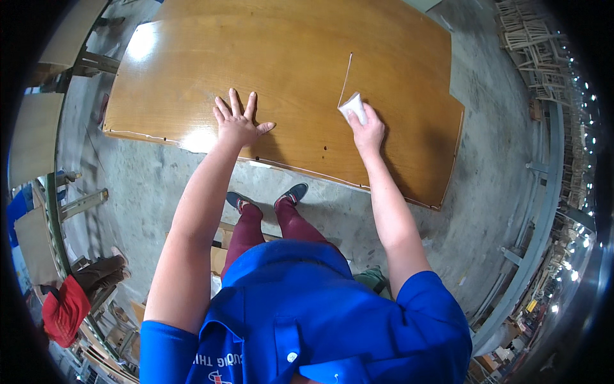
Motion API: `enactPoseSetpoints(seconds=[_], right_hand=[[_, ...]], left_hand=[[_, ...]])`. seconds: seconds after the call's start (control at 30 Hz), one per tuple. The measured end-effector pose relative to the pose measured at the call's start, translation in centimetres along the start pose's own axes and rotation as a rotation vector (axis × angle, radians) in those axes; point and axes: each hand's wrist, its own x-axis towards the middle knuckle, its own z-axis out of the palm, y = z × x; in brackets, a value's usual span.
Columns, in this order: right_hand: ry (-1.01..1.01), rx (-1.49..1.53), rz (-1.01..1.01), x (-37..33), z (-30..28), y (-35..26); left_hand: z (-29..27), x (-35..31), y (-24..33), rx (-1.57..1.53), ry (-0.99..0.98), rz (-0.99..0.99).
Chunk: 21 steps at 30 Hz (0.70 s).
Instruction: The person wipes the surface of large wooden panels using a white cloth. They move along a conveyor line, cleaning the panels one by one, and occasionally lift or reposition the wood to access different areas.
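Note:
A large, varnished brown wooden panel [294, 77] lies in front of me. My left hand [238, 125] rests flat on it, left of the middle, with its fingers spread. My right hand [367, 131] is closed around a small white squeeze bag [354, 109], its tip pointing at the panel's surface. From that tip a thin white line [346, 78] runs away to a small dark hole in the panel. Another white line [307, 171] follows the panel's near edge, passing several small dark holes. What is inside the bag cannot be made out for certain.
Grey concrete floor [486, 160] surrounds the panel. A metal rail [551, 173] curves along the right, with stacked wooden frames [534, 48] behind it. To the left stand a rack with boards [38, 137] and a person in a red top [67, 310].

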Motion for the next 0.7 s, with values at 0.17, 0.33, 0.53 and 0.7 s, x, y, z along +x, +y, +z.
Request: enactPoseSetpoints(seconds=[0.17,0.33,0.53,0.7], right_hand=[[-0.098,-0.027,-0.047,-4.7,-1.3,-0.5],[-0.167,-0.007,-0.046,-7.7,-2.2,-1.3],[-0.153,-0.002,-0.062,-8.1,-2.2,-1.2],[-0.152,-0.003,-0.086,-8.4,-2.3,-1.2]], left_hand=[[-0.1,-0.1,0.2,-0.002,-0.001,-0.009],[-0.3,-0.2,0.0,-0.005,-0.019,-0.014],[-0.7,-0.3,0.1,0.014,-0.027,-0.009],[-0.4,-0.4,0.2,0.013,-0.008,-0.004]])
